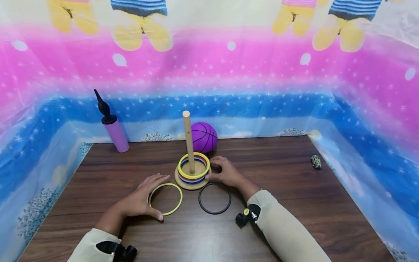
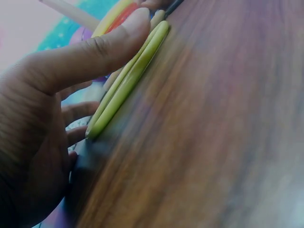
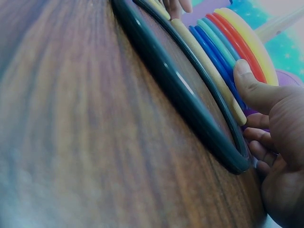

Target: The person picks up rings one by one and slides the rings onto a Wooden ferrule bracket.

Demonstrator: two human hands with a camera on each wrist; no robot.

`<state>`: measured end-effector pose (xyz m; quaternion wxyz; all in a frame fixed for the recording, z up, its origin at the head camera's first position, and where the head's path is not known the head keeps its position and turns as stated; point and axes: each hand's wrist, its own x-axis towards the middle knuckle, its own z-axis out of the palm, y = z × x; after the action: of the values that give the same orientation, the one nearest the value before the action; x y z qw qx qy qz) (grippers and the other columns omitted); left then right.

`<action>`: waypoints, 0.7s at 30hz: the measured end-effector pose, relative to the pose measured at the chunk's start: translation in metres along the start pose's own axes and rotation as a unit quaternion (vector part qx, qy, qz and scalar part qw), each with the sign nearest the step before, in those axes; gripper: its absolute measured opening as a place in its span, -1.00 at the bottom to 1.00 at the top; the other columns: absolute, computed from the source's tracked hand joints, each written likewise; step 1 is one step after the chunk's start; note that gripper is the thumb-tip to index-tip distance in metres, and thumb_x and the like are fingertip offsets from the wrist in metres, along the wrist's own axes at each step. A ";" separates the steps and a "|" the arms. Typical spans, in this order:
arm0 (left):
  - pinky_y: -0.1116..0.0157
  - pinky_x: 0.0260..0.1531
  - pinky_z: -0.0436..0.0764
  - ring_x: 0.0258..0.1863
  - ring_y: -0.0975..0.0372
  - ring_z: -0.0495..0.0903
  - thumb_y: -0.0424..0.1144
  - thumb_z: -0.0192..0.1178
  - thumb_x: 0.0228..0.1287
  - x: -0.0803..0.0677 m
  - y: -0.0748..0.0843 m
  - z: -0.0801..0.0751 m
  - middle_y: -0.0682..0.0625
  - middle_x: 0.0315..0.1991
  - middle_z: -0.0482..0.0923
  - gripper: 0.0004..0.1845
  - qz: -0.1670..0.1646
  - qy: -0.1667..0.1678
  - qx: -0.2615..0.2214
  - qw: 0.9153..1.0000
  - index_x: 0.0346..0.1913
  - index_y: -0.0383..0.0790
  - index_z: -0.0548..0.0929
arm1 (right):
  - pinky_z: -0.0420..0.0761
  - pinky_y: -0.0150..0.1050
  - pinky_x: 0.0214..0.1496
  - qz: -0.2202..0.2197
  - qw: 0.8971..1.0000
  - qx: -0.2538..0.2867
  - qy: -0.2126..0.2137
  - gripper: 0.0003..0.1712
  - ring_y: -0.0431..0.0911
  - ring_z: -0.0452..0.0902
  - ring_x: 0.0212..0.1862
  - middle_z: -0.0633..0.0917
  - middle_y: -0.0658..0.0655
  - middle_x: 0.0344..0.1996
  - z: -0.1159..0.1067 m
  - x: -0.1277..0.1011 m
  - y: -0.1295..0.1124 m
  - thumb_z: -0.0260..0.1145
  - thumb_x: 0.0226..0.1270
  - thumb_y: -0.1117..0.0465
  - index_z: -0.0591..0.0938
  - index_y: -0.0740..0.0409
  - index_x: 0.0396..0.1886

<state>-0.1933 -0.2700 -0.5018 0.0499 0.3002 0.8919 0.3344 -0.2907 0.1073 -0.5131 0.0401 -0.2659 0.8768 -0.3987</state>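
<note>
— So, what are the hands on?

— Left hand (image 1: 140, 198) lies flat and loose beside the yellow-green ring (image 1: 165, 199), thumb at its near edge, nothing clasped. Right hand (image 1: 226, 173) curls against the ring stack (image 1: 194, 168) on the peg stand (image 1: 187, 140), thumb pressed to the blue rings.

— And the black ring (image 1: 214, 198)?

— Flat on the table (image 1: 294, 189), at five o'clock from the stand.

— Any writing?

— None readable. Pump (image 1: 112, 127) at ten o'clock, ball (image 1: 203, 137) behind the peg, toy car (image 1: 315, 161) at three.
</note>
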 end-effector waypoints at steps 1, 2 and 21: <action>-0.72 0.37 0.03 0.68 -0.48 0.03 0.17 0.82 -0.23 0.000 0.000 -0.001 -0.38 0.69 0.19 0.42 0.001 -0.004 -0.001 1.000 0.73 -0.14 0.26 | 0.44 0.23 0.60 0.002 1.000 -0.002 -0.001 -0.30 0.20 0.46 0.50 0.63 0.24 0.38 0.000 0.000 -0.001 0.65 0.36 0.05 0.67 0.23 0.40; -0.72 0.38 0.01 0.68 -0.47 0.00 0.17 0.83 -0.24 0.000 -0.001 -0.001 -0.37 0.70 0.18 0.43 -0.002 -0.008 -0.005 1.000 0.73 -0.13 0.25 | 0.44 0.23 0.60 0.004 1.000 -0.004 -0.004 -0.30 0.20 0.45 0.50 0.63 0.24 0.38 -0.001 0.001 -0.002 0.65 0.36 0.05 0.67 0.23 0.40; -0.70 0.40 -0.01 0.72 -0.42 -0.05 0.11 0.77 -0.05 -0.004 0.000 -0.006 -0.15 0.65 0.38 0.20 -0.017 -0.026 -0.015 0.999 0.68 -0.06 0.39 | 0.43 0.24 0.62 0.003 1.000 -0.010 -0.001 -0.30 0.23 0.46 0.51 0.65 0.26 0.38 0.000 0.001 -0.005 0.64 0.37 0.05 0.67 0.27 0.39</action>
<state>-0.1917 -0.2753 -0.4976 0.0830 0.2929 0.8902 0.3389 -0.2890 0.1042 -0.5100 0.0395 -0.2644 0.8812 -0.3899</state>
